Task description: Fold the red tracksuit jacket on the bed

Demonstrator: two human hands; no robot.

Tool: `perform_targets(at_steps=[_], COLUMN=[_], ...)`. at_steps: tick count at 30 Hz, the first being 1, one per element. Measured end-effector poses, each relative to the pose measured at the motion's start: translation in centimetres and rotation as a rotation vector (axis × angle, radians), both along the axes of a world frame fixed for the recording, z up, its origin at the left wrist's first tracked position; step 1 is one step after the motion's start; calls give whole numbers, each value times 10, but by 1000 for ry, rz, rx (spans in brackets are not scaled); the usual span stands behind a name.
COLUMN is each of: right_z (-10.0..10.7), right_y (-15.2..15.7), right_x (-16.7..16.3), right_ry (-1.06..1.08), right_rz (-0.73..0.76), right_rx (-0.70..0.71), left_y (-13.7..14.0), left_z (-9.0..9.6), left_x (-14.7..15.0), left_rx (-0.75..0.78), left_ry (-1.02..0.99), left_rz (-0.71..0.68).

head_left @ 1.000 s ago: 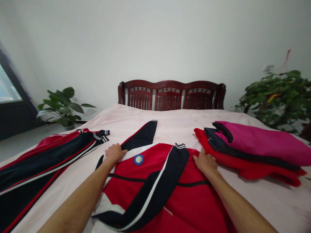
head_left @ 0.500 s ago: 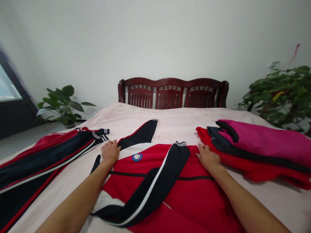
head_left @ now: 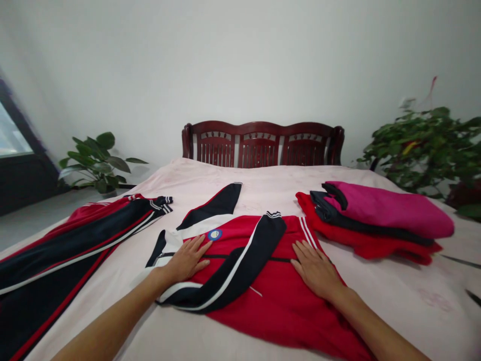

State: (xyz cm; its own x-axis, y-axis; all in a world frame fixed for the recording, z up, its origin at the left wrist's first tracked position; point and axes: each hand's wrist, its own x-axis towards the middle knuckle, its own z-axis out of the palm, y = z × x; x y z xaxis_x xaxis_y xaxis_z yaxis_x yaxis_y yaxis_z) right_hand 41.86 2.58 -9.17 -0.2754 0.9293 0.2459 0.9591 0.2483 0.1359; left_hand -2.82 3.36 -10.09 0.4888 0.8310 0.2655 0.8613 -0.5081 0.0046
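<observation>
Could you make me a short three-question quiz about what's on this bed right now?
1. True or false: both hands lie flat, palms down, on the red jacket.
2. What sits on the right side of the bed? A) a folded stack of clothes B) a suitcase C) a pillow
3. Fill in: the dark sleeve with white stripes lies between the left hand and the ____ hand.

Key: 1 true. 2 A, the folded stack with a magenta piece on top. 3 right.
</observation>
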Motion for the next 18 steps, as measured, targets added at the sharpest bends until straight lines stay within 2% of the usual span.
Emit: perform_targets(at_steps=[3, 5, 7, 9, 13, 15, 18], right_z=[7, 15, 24, 29, 28, 23, 17], right_y=[-5, -15, -34, -63, -122, -141, -154], right_x=[10, 6, -6, -23, -54, -60, -57], right_ry=[35, 64, 128, 217, 270, 239, 202], right_rz=[-35, -26, 31, 127, 234, 263, 367], right_rx=[18, 74, 137, 143, 104, 164, 224], left_y=[-16, -35, -60, -88, -131, -139, -137], left_z=[13, 24, 31, 34, 31, 29, 28], left_x=[-19, -30, -37, -41, -40, -39, -40], left_rx=[-104, -151, -159, -135, -27, 24, 65], left_ry=[-74, -222, -389, -476, -374, -323, -339], left_rz=[-22, -14, 36, 63, 12, 24, 73])
